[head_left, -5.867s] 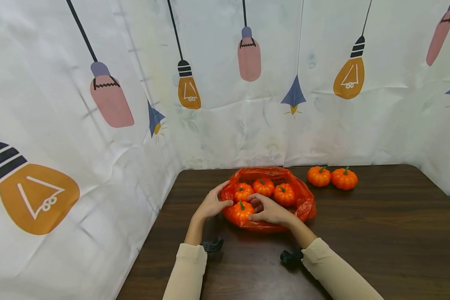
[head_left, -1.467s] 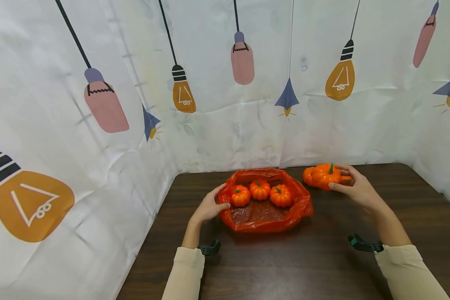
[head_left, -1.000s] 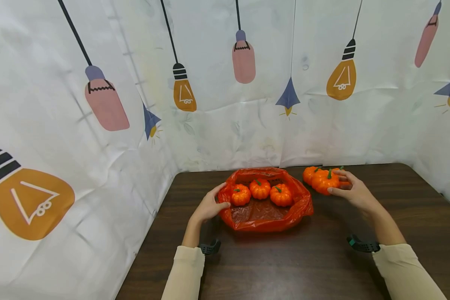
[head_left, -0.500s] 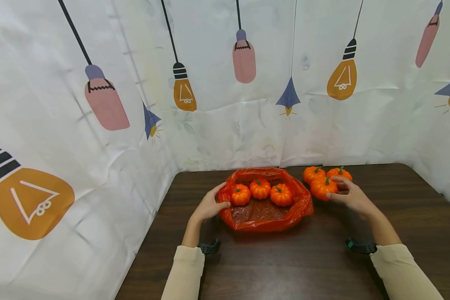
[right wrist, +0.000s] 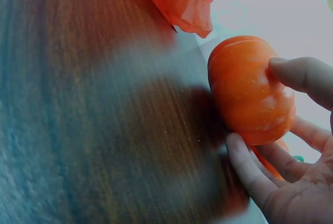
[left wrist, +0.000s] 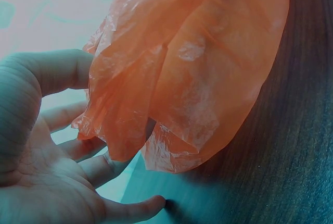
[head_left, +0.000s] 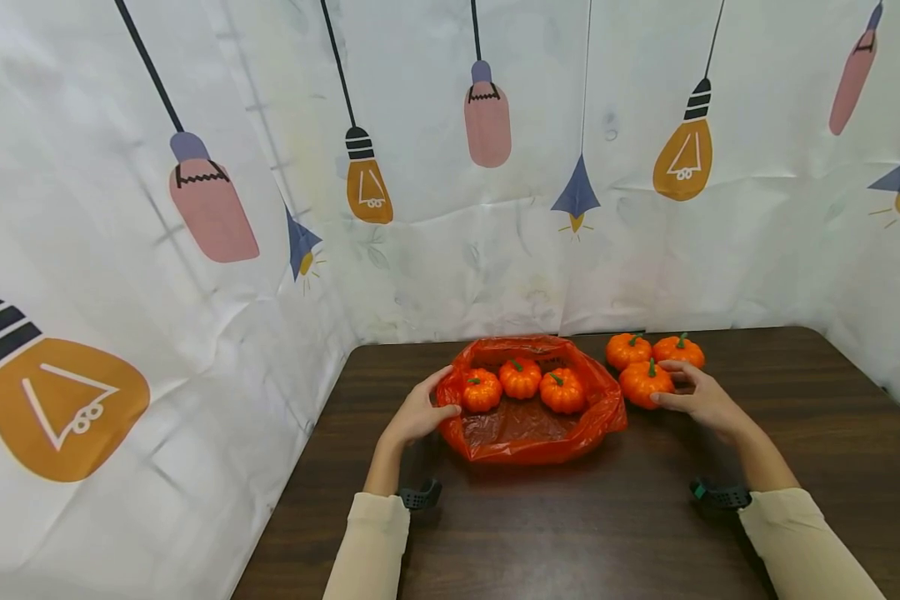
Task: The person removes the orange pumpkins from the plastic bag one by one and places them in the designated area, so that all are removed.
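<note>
Pinched at the rim by my left hand point(head_left: 417, 410), a red plastic bag point(head_left: 525, 452) stands wide open on the table. In the left wrist view the thumb and fingers point(left wrist: 39, 73) go behind the edge of the crinkled bag point(left wrist: 208, 78). Three small orange toy pumpkins point(head_left: 562, 392) sit inside it along the back. To the right of the bag my right hand point(head_left: 708, 408) grips another pumpkin point(head_left: 642, 383) low at the table. The right wrist view has the thumb on one side of this pumpkin point(right wrist: 247, 91) and the fingers on the other.
Behind the held pumpkin, two pumpkins stand near the table's back edge, a left one point(head_left: 626, 348) and a right one point(head_left: 678, 350). A white cloth with printed lamps point(head_left: 435, 275) hangs behind and to the left of the dark wooden table point(head_left: 510, 533).
The front pumpkin has left the bag in my right hand, passing over to the right. Over the last second it came down and nearer, in front of the other two. My left hand stays at the bag.
</note>
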A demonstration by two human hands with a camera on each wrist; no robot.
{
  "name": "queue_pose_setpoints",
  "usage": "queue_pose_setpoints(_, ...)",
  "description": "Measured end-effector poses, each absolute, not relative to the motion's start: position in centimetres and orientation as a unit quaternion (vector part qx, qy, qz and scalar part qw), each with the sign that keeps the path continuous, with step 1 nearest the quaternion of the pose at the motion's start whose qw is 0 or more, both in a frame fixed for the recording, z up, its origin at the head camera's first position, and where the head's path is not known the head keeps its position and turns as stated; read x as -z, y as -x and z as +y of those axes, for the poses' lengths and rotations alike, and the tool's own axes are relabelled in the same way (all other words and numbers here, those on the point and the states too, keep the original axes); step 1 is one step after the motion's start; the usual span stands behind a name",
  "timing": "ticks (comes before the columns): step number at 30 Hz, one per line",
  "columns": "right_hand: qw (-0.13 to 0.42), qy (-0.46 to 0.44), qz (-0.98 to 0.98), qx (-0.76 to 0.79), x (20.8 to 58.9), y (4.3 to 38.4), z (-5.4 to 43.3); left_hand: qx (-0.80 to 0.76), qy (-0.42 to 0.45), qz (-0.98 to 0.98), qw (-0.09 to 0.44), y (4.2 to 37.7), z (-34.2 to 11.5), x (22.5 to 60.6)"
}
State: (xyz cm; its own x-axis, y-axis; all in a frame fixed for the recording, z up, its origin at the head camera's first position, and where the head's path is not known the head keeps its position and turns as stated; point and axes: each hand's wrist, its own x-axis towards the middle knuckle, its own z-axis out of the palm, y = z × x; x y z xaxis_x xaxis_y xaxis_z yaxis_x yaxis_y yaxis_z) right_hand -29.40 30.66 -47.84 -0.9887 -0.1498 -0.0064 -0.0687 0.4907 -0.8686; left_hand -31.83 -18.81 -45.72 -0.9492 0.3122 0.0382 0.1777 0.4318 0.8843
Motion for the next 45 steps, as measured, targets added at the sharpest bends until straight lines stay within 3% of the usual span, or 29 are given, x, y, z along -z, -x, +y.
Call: queue_pose_setpoints(45,0.073,0.054,0.854,0.513,48.54,29.65,30.62,-0.521,-0.138,0.839,0.073,31.8,-18.85,45.65)
